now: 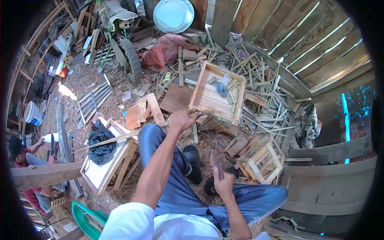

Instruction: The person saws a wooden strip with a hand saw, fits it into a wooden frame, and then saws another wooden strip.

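Observation:
My left hand (183, 121) is closed, fingers pinched near the lower left corner of a wooden tray-like box (204, 88); what it grips there is too small to make out. In my right hand (224, 183) is a dark-handled tool (216, 160), held upright in front of my right knee. Inside the box lie small wood pieces and a plastic bag with bluish contents (221, 88). Below the box, a small slatted wooden frame (262, 163) rests on the ground near my right foot. A long thin wooden strip (116, 139) extends left from beside my left hand.
A wooden stand (91, 176) with a black plastic bag (101, 144) is at left. Scrap sticks (268, 116) cover the ground at right. A red plastic bag (162, 50) and a round basin (173, 16) are at the top. People sit at far left, beyond a beam (48, 175).

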Tool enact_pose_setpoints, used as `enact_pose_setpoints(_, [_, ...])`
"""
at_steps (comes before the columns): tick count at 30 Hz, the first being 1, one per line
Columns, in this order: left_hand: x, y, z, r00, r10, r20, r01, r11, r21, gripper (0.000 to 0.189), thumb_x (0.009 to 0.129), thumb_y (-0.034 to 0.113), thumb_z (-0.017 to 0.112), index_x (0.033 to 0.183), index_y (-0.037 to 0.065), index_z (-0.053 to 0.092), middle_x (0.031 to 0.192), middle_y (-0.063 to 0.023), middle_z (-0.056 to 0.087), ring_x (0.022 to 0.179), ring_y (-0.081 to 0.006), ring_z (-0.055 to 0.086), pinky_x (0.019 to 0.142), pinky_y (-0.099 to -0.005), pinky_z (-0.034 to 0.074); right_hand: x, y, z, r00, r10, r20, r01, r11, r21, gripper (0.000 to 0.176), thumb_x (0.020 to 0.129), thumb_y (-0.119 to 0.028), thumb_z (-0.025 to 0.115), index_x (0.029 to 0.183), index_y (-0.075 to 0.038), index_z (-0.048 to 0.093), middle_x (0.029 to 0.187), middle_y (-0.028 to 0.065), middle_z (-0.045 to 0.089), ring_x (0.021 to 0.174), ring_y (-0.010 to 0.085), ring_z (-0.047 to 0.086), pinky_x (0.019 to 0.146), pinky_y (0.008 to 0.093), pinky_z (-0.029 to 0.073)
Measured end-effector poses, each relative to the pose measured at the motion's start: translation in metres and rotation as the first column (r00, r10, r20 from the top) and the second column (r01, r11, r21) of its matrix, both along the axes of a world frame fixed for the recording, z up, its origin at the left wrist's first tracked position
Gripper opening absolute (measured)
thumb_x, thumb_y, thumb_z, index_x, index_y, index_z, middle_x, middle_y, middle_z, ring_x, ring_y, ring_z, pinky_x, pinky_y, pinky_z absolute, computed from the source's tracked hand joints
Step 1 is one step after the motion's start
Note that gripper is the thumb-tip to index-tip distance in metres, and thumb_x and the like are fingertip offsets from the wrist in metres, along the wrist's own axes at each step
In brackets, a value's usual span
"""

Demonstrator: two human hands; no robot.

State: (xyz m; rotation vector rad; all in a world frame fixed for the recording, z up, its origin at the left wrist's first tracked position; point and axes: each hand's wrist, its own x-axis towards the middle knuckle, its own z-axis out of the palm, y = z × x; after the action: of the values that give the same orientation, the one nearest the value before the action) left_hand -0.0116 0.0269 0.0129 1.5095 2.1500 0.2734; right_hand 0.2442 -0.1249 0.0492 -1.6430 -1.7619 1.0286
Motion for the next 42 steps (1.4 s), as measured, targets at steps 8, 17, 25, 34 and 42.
enact_pose_setpoints(8, [-0.005, 0.003, -0.001, 0.999, -0.043, 0.005, 0.044, 0.998, -0.046, 0.058, 0.087, 0.065, 0.040, 0.105, 0.021, 0.073, 0.090, -0.0214, 0.069, 0.088, -0.0369, 0.067, 0.078, -0.0462, 0.050, -0.032, 0.046, -0.019, 0.994, 0.003, 0.109, -0.020, 0.988, 0.152, 0.047, 0.091, -0.038, 0.061, 0.069, 0.003, 0.065, 0.057, 0.0238, 0.056, 0.057, 0.0384, 0.064, 0.053, 0.0433, 0.046])
enact_pose_setpoints(17, [-0.002, 0.001, -0.008, 0.999, -0.004, -0.034, 0.005, 1.000, 0.027, 0.068, 0.085, 0.073, 0.041, 0.098, 0.016, 0.075, 0.081, -0.0191, 0.070, 0.086, -0.0365, 0.068, 0.077, -0.0471, 0.051, -0.042, 0.064, 0.008, 0.999, 0.013, 0.044, -0.013, 1.000, 0.004, 0.037, 0.091, -0.037, 0.059, 0.087, -0.002, 0.071, 0.067, 0.0245, 0.061, 0.069, 0.0414, 0.065, 0.060, 0.0458, 0.050])
enact_pose_setpoints(25, [0.001, 0.000, -0.006, 0.999, 0.003, -0.040, -0.001, 0.999, 0.041, 0.073, 0.083, 0.075, 0.041, 0.094, 0.011, 0.074, 0.083, -0.0184, 0.070, 0.086, -0.0372, 0.068, 0.076, -0.0482, 0.051, 0.006, -0.010, 0.011, 0.992, -0.048, -0.120, 0.057, 0.995, 0.080, 0.041, 0.091, -0.037, 0.060, 0.081, 0.001, 0.069, 0.059, 0.0255, 0.056, 0.064, 0.0424, 0.063, 0.056, 0.0445, 0.048])
enact_pose_setpoints(34, [-0.004, 0.000, -0.006, 0.999, -0.034, 0.025, 0.034, 0.999, -0.006, 0.070, 0.082, 0.075, 0.042, 0.095, 0.015, 0.075, 0.082, -0.0208, 0.069, 0.085, -0.0375, 0.068, 0.075, -0.0486, 0.051, -0.037, 0.055, 0.009, 0.998, -0.010, -0.058, 0.016, 0.996, 0.093, 0.043, 0.091, -0.039, 0.058, 0.081, 0.001, 0.069, 0.061, 0.0252, 0.057, 0.065, 0.0411, 0.063, 0.055, 0.0437, 0.047])
enact_pose_setpoints(42, [-0.003, -0.002, -0.005, 1.000, -0.023, -0.021, 0.023, 1.000, 0.001, 0.068, 0.084, 0.073, 0.041, 0.104, 0.017, 0.073, 0.082, -0.0222, 0.069, 0.085, -0.0378, 0.068, 0.076, -0.0488, 0.051, -0.054, 0.068, -0.009, 0.999, -0.015, -0.028, 0.018, 0.995, 0.096, 0.049, 0.092, -0.039, 0.059, 0.071, 0.005, 0.065, 0.056, 0.0249, 0.054, 0.058, 0.0401, 0.063, 0.052, 0.0428, 0.046])
